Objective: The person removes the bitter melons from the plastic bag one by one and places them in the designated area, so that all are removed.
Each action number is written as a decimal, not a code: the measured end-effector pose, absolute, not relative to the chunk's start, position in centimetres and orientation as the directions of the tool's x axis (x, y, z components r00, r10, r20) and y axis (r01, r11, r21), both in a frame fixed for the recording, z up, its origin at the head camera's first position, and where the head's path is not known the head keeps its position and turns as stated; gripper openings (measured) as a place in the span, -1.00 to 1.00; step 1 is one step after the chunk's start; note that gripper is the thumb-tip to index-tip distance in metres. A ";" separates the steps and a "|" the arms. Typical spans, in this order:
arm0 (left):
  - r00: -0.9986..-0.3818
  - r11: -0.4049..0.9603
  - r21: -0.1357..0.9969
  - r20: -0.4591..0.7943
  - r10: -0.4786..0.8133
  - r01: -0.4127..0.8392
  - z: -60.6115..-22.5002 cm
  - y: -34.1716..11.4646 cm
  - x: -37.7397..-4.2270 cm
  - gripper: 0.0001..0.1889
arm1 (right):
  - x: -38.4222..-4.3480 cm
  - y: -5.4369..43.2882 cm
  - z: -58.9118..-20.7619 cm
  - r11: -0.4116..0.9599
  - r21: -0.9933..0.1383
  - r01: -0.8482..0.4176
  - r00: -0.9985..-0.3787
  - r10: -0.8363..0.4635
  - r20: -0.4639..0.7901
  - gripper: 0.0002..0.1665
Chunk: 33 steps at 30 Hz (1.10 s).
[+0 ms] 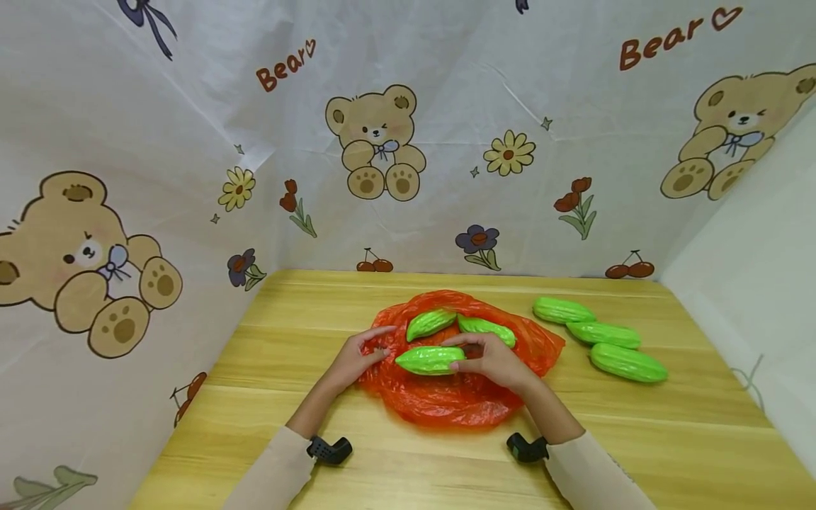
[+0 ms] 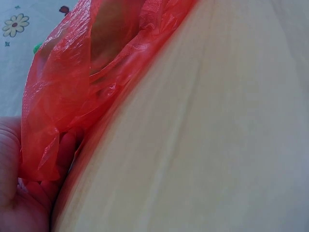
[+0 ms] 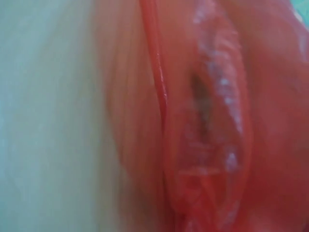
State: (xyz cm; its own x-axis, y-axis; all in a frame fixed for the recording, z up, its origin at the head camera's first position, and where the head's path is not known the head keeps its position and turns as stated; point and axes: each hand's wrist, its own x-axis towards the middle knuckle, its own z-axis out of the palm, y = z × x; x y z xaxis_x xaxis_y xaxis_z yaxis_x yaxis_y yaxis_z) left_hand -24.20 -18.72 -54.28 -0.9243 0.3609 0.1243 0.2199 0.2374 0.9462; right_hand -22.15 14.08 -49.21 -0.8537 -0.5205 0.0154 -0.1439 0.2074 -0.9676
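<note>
A thin red plastic bag (image 1: 446,411) lies spread on the table, its mouth facing up. My left hand (image 1: 357,360) holds the bag's left edge; in the left wrist view the red film (image 2: 60,96) runs between thumb and fingers. In my right hand (image 1: 497,365) is a bright green bitter melon (image 1: 423,360), gripped by its right end over the front of the bag, its pointed end to the left. Behind it, a second bitter melon (image 1: 431,324) and a third (image 1: 489,329) rest in the bag. Red film (image 3: 275,121) fills much of the right wrist view, where my fingers are hidden.
To the right of the bag, three more green bitter melons lie in a slanting row on the wooden table (image 1: 255,439): a back one (image 1: 564,310), a middle one (image 1: 602,334) and a front one (image 1: 627,362). A bear-print cloth (image 1: 446,234) hangs behind and at the left.
</note>
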 end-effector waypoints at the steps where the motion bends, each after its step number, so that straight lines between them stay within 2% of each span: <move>1: -0.925 0.234 0.947 0.125 0.359 0.218 -54.3 -18.7 -24.2 -0.55 | -22.2 14.1 -49.2 0.208 -0.968 -0.142 -0.857 -0.516 0.014 -0.53; 11: -0.935 0.252 0.948 0.101 0.341 0.195 -54.1 -18.3 -24.2 -0.53 | -22.3 14.8 -48.5 0.199 -0.973 -0.115 -0.874 -0.486 0.004 -0.51; 21: -0.929 0.202 0.962 0.105 0.354 0.186 -54.3 -18.4 -24.1 -0.52 | -22.2 15.3 -48.0 0.197 -0.970 -0.141 -0.879 -0.476 0.031 -0.50; 33: -0.929 0.218 0.957 0.106 0.354 0.192 -54.1 -18.6 -24.1 -0.54 | -22.3 16.2 -47.2 0.211 -0.963 -0.166 -0.895 -0.442 0.057 -0.50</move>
State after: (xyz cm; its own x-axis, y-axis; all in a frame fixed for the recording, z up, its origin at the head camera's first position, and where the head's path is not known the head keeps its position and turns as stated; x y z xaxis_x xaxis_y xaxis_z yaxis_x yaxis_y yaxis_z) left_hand -24.08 -18.58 -54.10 -0.9292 0.3540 0.1059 0.1921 0.2179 0.9569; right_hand -22.34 16.21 -47.23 -0.8951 -0.4421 0.0575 -0.1658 0.2105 -0.9634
